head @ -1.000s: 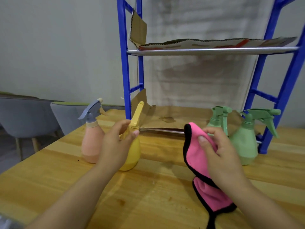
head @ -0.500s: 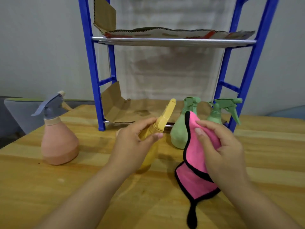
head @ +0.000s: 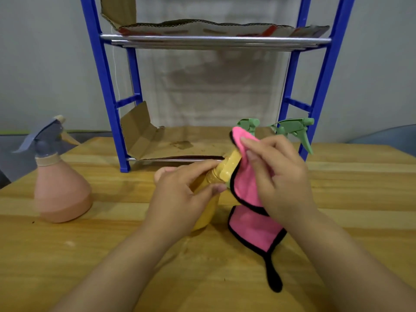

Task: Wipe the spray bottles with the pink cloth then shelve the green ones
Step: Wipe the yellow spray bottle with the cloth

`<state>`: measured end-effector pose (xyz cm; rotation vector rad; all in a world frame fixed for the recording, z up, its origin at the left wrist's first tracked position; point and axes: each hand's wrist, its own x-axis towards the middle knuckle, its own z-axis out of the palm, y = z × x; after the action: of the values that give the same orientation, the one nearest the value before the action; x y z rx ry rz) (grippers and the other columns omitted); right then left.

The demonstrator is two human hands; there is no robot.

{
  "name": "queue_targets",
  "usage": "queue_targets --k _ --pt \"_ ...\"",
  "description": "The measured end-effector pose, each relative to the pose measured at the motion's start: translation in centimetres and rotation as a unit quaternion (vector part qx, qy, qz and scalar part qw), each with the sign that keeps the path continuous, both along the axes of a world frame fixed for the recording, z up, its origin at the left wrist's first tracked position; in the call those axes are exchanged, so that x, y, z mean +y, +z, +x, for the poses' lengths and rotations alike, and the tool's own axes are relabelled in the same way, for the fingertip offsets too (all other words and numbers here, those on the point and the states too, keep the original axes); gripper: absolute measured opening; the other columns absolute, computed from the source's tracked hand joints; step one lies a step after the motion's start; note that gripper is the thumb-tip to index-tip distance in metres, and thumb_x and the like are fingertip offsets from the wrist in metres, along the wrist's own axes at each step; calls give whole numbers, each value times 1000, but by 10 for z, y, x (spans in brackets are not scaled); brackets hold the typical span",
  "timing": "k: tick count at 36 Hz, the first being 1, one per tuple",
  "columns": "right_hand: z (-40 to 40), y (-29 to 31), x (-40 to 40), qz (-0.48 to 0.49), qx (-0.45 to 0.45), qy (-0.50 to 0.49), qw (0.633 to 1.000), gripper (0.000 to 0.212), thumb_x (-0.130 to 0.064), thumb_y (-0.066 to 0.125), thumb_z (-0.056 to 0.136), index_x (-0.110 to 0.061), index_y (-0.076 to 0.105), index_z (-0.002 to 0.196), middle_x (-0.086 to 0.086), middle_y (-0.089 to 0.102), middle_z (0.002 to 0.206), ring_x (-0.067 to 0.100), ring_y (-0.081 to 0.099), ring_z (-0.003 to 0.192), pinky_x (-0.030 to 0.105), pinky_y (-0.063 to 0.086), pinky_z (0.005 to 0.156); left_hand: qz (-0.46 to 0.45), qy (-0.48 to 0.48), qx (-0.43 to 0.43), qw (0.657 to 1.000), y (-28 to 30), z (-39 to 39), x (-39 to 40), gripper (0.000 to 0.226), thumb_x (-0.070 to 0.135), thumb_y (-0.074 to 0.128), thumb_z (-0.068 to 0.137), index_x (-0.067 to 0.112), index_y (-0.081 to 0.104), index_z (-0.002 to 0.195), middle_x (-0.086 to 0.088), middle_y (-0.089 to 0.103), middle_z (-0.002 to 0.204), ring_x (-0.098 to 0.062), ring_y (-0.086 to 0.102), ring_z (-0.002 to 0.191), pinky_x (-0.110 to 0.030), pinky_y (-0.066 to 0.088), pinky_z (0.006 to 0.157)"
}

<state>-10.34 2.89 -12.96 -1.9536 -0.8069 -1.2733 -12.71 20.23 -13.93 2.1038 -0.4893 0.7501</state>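
Both forearms are bare to the frame's edge, with short unpainted nails on the fingers [head: 265,144].

A pale grey wall [head: 45,64] stands behind the wooden table [head: 67,255]. At far left, perhaps a grey chair [head: 13,152].

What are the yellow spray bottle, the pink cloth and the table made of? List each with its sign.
Yellow spray bottle: likely matte plastic; smooth, even colour.
Black-edged pink cloth: soft fabric, perhaps microfibre; it drapes and folds.
Light wooden table: wood planks with visible grain, faint sheen.
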Motion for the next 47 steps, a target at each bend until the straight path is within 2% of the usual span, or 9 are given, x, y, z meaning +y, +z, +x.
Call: queue_targets --k 7,10,14,19,24,29,32,40,47 --pt "-14 -6 8 -18 10 61 998 27 -1 53 90 2 63 115 10 57 88 14 51 80 14 41 73 -32 -26 35 999 -1 0 3 48 60 59 68 48 59 114 34 64 107 3 59 105 -46 41 99" --pt "-20 -6 14 -81 -30 83 993 27 0 54 90 8 62 114 13 58 86 17 52 78 16 42 72 -46 -47 45 997 -1 -2 5 34 39 71 74 50 63 106 40 62 102 12 57 103 -27 44 96" --pt "-3 4 3 18 5 12 1000 26 -3 54 91 0 64 116 8 58 88 14 52 80 13 42 73 -90 -96 79 988 2 -5 6 41 12 75 75 43 65 99 28 69 99 10 61 97 -8 46 82" --pt "2 0 -8 56 57 -32 996 26 -9 56 92 -9 65 116 -1 58 91 -3 51 83 8 42 76 -192 -173 145 955 0 -5 8 32 24 71 66 43 71 92 12 74 98 -6 67 98 -25 53 81" --pt "-8 -5 -8 54 68 -21 996 29 -11 57 92 -13 61 121 -8 60 101 -15 49 99 5 39 86 -242 -215 183 928 -1 -3 9 37 19 68 66 20 66 103 -3 74 101 -13 69 96 -17 52 71" --pt "-13 -4 -4 75 88 -5 993 36 -15 58 92 -26 52 125 -30 51 111 -13 49 107 9 40 91 -221 -194 166 941 -1 -6 11 38 26 74 74 26 62 110 9 72 106 -5 66 98 -15 51 74" --pt "-13 -4 1 89 83 -10 993 32 -14 61 91 -18 60 122 -18 58 106 -10 51 102 8 41 88 -219 -160 120 955 4 -10 10 54 45 69 74 35 52 124 22 64 115 6 60 105 -8 47 77" --pt "-16 -8 21 96 50 27 994 26 -11 65 88 -5 66 114 2 66 101 6 59 94 14 46 84 -203 -115 39 971 11 -14 -2 34 38 48 83 32 62 113 39 55 114 14 54 111 -3 42 85" --pt "-15 -12 27 -8 -36 65 997 20 -2 68 85 5 69 104 14 68 88 22 63 79 28 52 73 -197 -111 15 974 9 -13 0 37 34 46 87 20 65 115 24 65 112 4 60 109 -10 47 87"
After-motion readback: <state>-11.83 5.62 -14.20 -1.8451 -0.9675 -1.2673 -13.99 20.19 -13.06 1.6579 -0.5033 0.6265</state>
